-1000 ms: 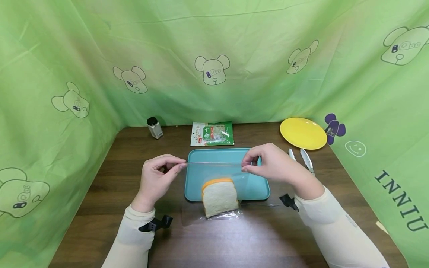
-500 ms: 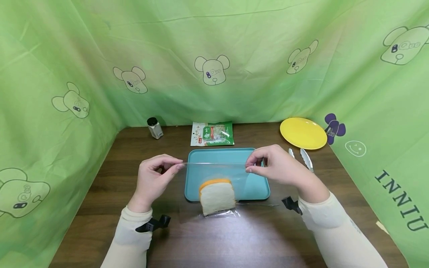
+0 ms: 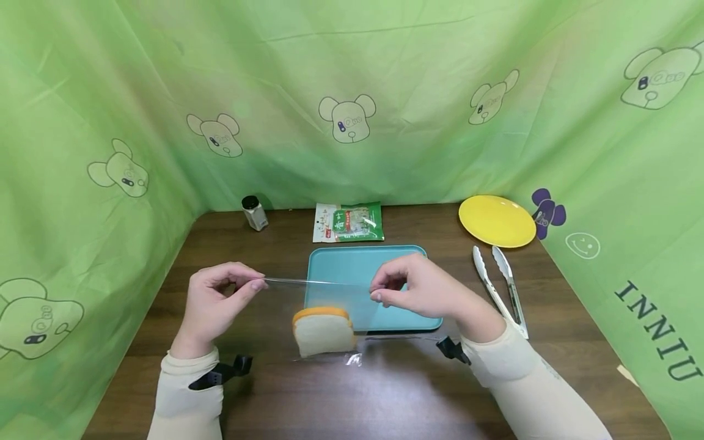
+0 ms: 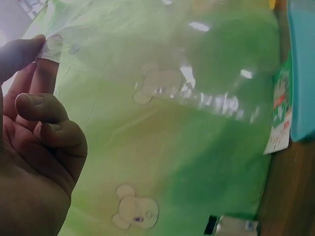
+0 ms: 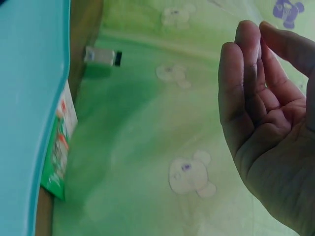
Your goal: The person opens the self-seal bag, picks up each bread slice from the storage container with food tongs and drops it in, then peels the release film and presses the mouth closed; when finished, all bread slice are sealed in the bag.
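A clear plastic bag (image 3: 321, 296) is stretched between my two hands over the front of the blue tray (image 3: 406, 307). Low in the bag sits a slice of bread (image 3: 324, 335) with an orange crust, seen through the film. My left hand (image 3: 217, 299) pinches one end of the top edge between thumb and forefinger; the left wrist view shows the film (image 4: 216, 102) running off from those fingertips. At the other end, my right hand (image 3: 419, 286) pinches the edge, its remaining fingers bent. In the right wrist view the thumb and fingertips meet, and the film hardly shows.
Behind the tray lies a green and white food packet (image 3: 352, 223). A black-capped shaker (image 3: 255, 214) stands at the back left. At the right are a yellow plate (image 3: 497, 221) and metal tongs (image 3: 505, 293). Green printed cloth (image 3: 407, 159) walls the table (image 3: 385, 397).
Both hands have moved left and slightly toward me, carrying the bag and the bread along. More of the tongs shows beside the right forearm. Both pinches have stayed on the bag's edge.
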`<state>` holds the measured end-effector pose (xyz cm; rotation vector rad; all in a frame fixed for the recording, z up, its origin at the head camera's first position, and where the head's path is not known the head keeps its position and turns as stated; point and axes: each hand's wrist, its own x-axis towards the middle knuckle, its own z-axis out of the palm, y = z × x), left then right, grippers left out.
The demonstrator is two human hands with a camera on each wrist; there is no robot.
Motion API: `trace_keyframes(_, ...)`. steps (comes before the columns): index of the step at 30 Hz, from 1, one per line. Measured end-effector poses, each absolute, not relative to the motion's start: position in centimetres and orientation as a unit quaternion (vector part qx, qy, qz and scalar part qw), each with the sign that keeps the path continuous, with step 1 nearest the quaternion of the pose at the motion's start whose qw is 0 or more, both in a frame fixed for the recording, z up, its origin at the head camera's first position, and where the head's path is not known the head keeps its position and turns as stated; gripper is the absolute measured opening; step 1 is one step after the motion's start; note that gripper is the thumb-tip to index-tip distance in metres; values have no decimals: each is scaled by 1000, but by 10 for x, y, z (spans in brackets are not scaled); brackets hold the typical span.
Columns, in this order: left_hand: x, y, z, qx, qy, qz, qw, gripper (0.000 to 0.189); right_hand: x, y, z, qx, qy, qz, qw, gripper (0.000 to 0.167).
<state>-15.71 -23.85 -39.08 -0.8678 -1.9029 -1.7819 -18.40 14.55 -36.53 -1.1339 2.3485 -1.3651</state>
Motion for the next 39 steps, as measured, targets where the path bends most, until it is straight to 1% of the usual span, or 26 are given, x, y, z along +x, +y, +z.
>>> trace_keyframes(6, -153, -260, -387, -284, -688, -638, 196, 20, -184, 122, -369, -394, 781, -470, 115, 6)
trace_keyframes(10, -154, -280, -387, -270, -693, -642, 187, 22, -187, 104, -371, -391, 767, -490, 138, 5)
trace_keyframes(14, -157, -300, -387, -260, -707, -636, 167, 21, -192, 85, -376, -390, 750, -509, 160, 6)
trace_keyframes(18, -160, -316, -385, -219, -753, -604, 145, 15, -198, 67, -381, -393, 744, -515, 165, 7)
trace_keyframes(23, -170, -331, -390, -189, -788, -568, 143, 10, -208, 49, -382, -385, 753, -507, 167, 7)
trace_keyframes(27, -181, -341, -396, -163, -823, -525, 142, 8, -218, 38, -387, -375, 770, -490, 162, 9)
trace_keyframes(32, -196, -349, -402, -134, -853, -487, 129, 10, -228, 27, -390, -365, 792, -465, 152, 12)
trace_keyframes(37, -212, -349, -409, -111, -873, -457, 128, 12, -242, 16, -398, -353, 838, -407, 85, 10)
trace_keyframes(39, -218, -350, -413, -105, -879, -447, 127, 13, -248, 11, -402, -343, 854, -385, 66, 10)
